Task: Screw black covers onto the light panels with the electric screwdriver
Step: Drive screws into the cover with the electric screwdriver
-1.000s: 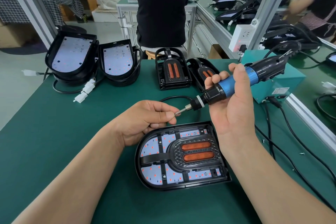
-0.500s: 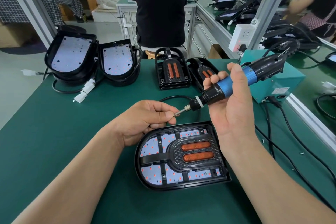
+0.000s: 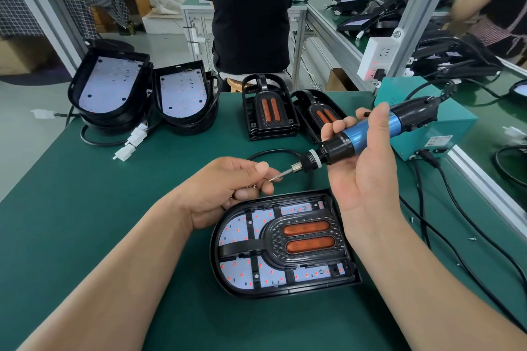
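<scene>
A light panel (image 3: 242, 239) lies on the green table in front of me, its black cover (image 3: 302, 258) with two orange strips seated in it. My right hand (image 3: 368, 179) grips the blue and black electric screwdriver (image 3: 368, 131) above the panel, with the bit pointing left. My left hand (image 3: 228, 188) pinches a small screw at the bit's tip (image 3: 275, 179), and more screws seem to sit in its curled fingers.
Two stacks of uncovered light panels (image 3: 111, 88) with white connectors stand at the back left. Spare black covers (image 3: 268, 108) lie at the back middle. A teal power box (image 3: 433, 128) and black cables (image 3: 456, 208) are on the right. A person in black stands behind the table.
</scene>
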The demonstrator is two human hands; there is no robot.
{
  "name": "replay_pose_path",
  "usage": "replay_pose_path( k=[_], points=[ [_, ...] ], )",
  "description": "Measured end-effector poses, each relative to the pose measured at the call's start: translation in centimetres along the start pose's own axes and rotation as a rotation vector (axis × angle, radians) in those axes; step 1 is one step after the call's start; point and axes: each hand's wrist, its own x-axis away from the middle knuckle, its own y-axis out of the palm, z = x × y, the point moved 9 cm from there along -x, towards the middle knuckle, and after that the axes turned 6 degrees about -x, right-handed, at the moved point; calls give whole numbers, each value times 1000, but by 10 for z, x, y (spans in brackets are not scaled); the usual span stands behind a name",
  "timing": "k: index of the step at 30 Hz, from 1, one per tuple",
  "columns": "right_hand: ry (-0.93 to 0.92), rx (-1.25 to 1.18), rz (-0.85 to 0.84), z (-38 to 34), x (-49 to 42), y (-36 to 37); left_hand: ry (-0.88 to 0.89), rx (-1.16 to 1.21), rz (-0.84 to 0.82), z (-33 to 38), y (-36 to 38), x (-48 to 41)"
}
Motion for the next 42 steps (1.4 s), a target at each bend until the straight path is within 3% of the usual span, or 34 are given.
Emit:
replay_pose_path(
  k=[5,10,16,22,35,42],
  points=[
    [-17,-40,-9,-11,-4,2,-2,-118,29,7,-4,6],
    [-43,-75,-45,-26,-5,8,-60,-310,-95,8,6,18],
    [-50,-62,-109,-37,-2,16,-32,-366,36,12,-16,22],
    [-9,23,-278,-36,8,35,71,-406,182,20,-41,22],
    [122,174,-620,-26,30,65,101,-508,237,23,-40,20],
    [167,228,-684,-16,38,69,110,-512,256,23,-41,18]
  ],
)
